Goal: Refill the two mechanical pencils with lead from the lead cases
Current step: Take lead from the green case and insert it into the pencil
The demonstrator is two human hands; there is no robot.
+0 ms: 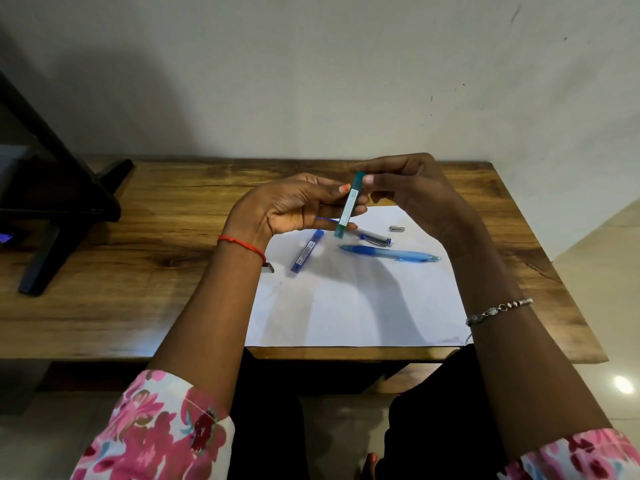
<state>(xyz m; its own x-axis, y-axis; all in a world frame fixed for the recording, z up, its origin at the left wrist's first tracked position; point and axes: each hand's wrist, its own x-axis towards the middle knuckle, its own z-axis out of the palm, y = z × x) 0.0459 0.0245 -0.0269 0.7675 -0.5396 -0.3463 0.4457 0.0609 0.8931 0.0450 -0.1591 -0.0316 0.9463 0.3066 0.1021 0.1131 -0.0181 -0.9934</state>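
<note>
Between my left hand and right hand the slim green plastic lead case stands nearly upright, the left gripping its middle, the right pinching its top; beneath them lies the pale blue mechanical pencil

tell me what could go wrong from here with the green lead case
1. Both the left hand and right hand hold the green lead case tilted in the air, the right pinching its top end. If it opens with a jerk, leads could spill and snap.
2. The small metal cap lies loose on the white paper near its far edge, apart from the pencils; a nudge could roll it off the table.
</note>
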